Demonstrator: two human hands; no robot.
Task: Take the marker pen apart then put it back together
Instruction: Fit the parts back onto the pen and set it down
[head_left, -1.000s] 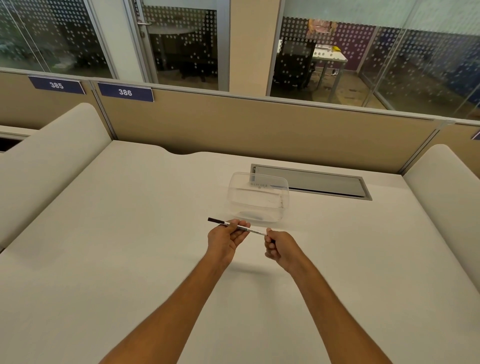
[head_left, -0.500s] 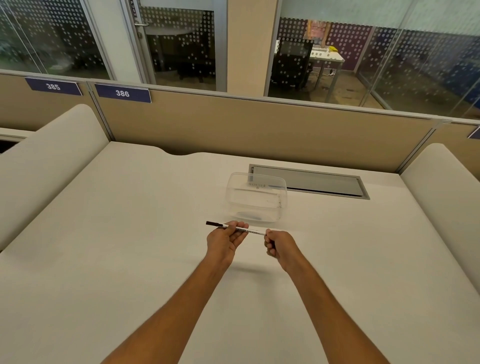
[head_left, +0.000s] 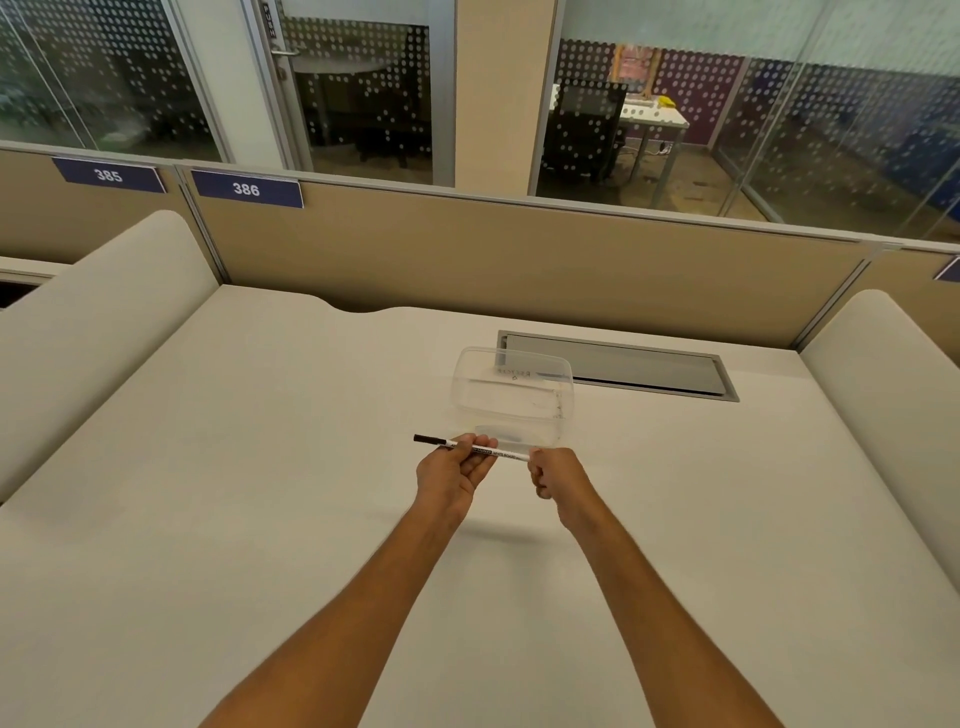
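Held just in front of the clear plastic container (head_left: 514, 400), above the desk (head_left: 260, 467), the whiteboard marker (head_left: 483, 451) lies pinched across the left hand (head_left: 453, 474), with the right hand (head_left: 557, 474) fisted over its other end. A sudden pull could fling a part into the container, or ink the fingers.

The marker pen (head_left: 470, 449) is white with black lettering and a black end; the surface (head_left: 260, 467) is cream; the container (head_left: 514, 400) is clear.
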